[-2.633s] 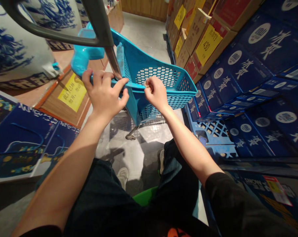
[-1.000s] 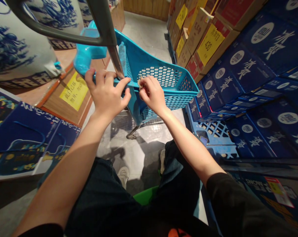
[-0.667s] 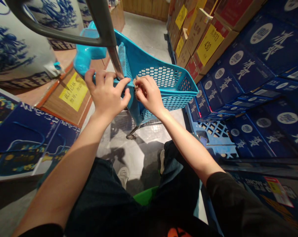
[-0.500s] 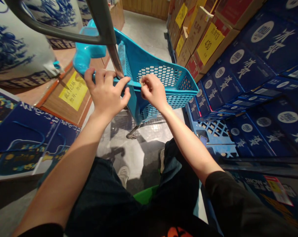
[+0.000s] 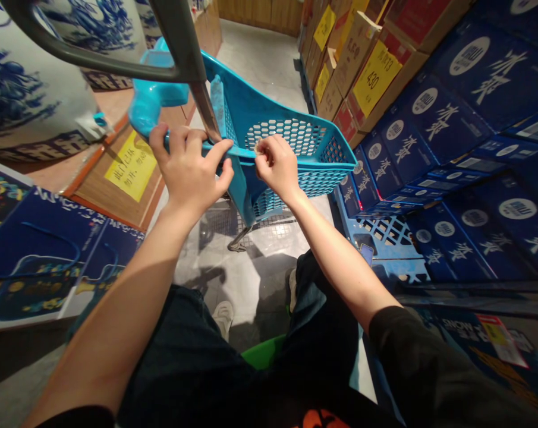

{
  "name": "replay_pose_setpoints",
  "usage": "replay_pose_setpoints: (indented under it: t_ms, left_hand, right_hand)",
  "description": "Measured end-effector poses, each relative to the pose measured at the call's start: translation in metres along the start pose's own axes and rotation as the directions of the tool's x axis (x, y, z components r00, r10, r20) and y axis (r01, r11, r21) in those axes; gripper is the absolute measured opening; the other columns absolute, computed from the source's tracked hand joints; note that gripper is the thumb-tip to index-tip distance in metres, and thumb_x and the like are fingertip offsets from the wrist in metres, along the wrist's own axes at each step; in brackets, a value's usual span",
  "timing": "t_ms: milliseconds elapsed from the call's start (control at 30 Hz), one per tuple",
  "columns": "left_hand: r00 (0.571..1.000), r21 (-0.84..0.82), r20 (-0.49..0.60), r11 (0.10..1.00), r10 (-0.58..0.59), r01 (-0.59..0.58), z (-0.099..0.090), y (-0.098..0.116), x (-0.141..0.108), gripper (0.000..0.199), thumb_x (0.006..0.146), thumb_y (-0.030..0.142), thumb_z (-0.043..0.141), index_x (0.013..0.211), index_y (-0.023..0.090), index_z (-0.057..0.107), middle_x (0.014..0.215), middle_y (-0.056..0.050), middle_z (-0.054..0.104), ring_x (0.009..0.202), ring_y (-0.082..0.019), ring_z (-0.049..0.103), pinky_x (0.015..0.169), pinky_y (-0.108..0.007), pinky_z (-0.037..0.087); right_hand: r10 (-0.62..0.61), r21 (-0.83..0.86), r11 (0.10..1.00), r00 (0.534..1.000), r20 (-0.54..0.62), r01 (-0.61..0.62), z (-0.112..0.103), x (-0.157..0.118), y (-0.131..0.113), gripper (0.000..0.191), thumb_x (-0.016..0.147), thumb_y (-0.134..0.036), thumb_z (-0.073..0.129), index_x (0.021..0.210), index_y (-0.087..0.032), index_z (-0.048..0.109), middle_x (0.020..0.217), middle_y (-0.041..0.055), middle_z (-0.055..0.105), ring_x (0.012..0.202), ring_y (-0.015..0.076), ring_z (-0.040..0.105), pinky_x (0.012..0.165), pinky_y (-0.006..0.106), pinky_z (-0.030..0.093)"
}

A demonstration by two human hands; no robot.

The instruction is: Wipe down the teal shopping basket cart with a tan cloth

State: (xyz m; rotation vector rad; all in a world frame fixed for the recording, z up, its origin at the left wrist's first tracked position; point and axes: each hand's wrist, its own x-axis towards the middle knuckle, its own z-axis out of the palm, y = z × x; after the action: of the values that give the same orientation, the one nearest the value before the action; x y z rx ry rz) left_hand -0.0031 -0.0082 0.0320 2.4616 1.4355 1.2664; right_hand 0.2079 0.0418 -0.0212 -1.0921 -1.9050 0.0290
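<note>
A blue plastic shopping cart (image 5: 290,156) with a honeycomb-holed basket and grey metal frame stands tilted across my view. My left hand (image 5: 189,163) lies over its near rim, fingers curled across the edge and thumb along it, beside the grey upright bar (image 5: 208,110). At the same rim, further right, my right hand (image 5: 277,165) is closed in a pinch. A small beige wad (image 5: 258,146) peeks out at its fingertips, pressed near the rim; most of it is hidden by the fingers. Left of my left hand is the cart's blue moulded corner piece (image 5: 155,95).
Blue drink cartons (image 5: 429,128) are stacked on a blue pallet (image 5: 387,232) at right, with a phone (image 5: 367,254) there. Brown boxes (image 5: 355,53) stand behind. At left are blue-and-white jars (image 5: 23,89) and a yellow sign (image 5: 132,165). Below me is something green (image 5: 264,352).
Both hands keep nearly the same place on the rim. My right hand's fingers have shifted very slightly; the whole view has moved a little.
</note>
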Motion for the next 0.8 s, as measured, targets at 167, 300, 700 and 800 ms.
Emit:
replay_pose_setpoints:
  t_ms: [167,300,700,800]
  left_hand:
    - [1.000,0.048,-0.012,0.999,-0.007,0.008,0.003,-0.003,0.000,0.038,0.089,0.042,0.064,0.124,0.036,0.076,0.130,-0.007,0.070,0.145,-0.047,0.043,0.125,-0.085,0.004]
    - [1.000,0.072,-0.021,0.997,0.011,-0.009,0.005,-0.007,0.000,0.040,0.089,0.043,0.065,0.126,0.037,0.075,0.130,-0.006,0.071,0.144,-0.047,0.045,0.125,-0.085,0.006]
    - [1.000,0.040,-0.016,0.999,-0.009,0.010,0.002,-0.002,0.001,0.039,0.088,0.043,0.066,0.125,0.039,0.075,0.127,-0.005,0.072,0.147,-0.046,0.042,0.128,-0.083,0.003]
    - [1.000,0.025,-0.015,1.000,-0.005,0.005,0.001,-0.002,0.001,0.042,0.085,0.043,0.068,0.127,0.038,0.076,0.126,-0.005,0.073,0.146,-0.048,0.043,0.127,-0.084,0.003]
  right_hand:
    - [-0.053,-0.001,0.999,0.998,0.026,0.053,0.001,-0.003,-0.011,0.022,0.103,-0.014,0.044,0.115,-0.021,0.061,0.119,0.0088,0.064,0.126,0.0268,0.062,0.121,0.058,0.051]
    - [-0.102,-0.014,0.995,0.993,0.059,0.103,-0.002,-0.003,-0.012,0.023,0.102,-0.012,0.046,0.117,-0.021,0.061,0.121,0.0081,0.063,0.126,0.0262,0.062,0.121,0.058,0.051]
    - [-0.104,-0.012,0.994,0.991,0.083,0.106,-0.004,-0.001,-0.010,0.022,0.104,-0.013,0.044,0.118,-0.020,0.060,0.122,0.0086,0.063,0.128,0.0263,0.061,0.124,0.059,0.048]
    - [-0.028,-0.022,0.999,0.996,0.080,0.030,-0.008,0.002,0.000,0.020,0.104,-0.014,0.043,0.111,-0.020,0.061,0.117,0.0081,0.063,0.126,0.0263,0.061,0.123,0.058,0.049]
